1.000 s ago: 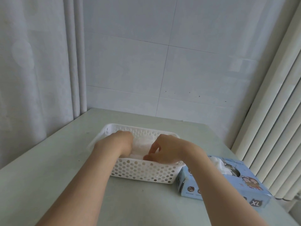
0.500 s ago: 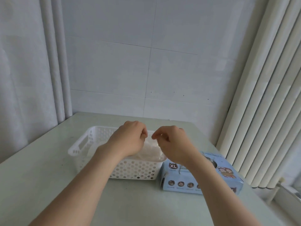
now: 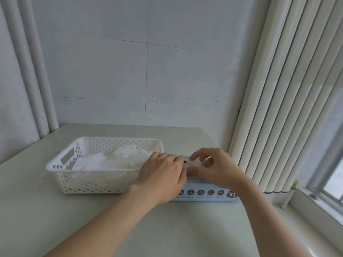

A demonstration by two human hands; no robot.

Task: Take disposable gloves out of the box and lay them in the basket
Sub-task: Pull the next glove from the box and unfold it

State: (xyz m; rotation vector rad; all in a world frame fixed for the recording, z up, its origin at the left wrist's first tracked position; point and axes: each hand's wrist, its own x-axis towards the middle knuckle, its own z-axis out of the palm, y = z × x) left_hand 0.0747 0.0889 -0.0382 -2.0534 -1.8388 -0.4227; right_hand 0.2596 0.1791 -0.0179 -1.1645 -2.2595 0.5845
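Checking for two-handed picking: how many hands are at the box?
2. Left hand over the left end of the box, beside the basket; right hand above its top, pinching a glove.

The bare left forearm (image 3: 104,225) and bare right forearm (image 3: 274,219) reach forward and converge. The left hand (image 3: 163,176) lies palm down, knuckles up, fingers curled with their tips hidden. The right hand (image 3: 219,168) sits just beside it, fingers arched, thumb and forefinger pinching a thin translucent white disposable glove (image 3: 194,164).
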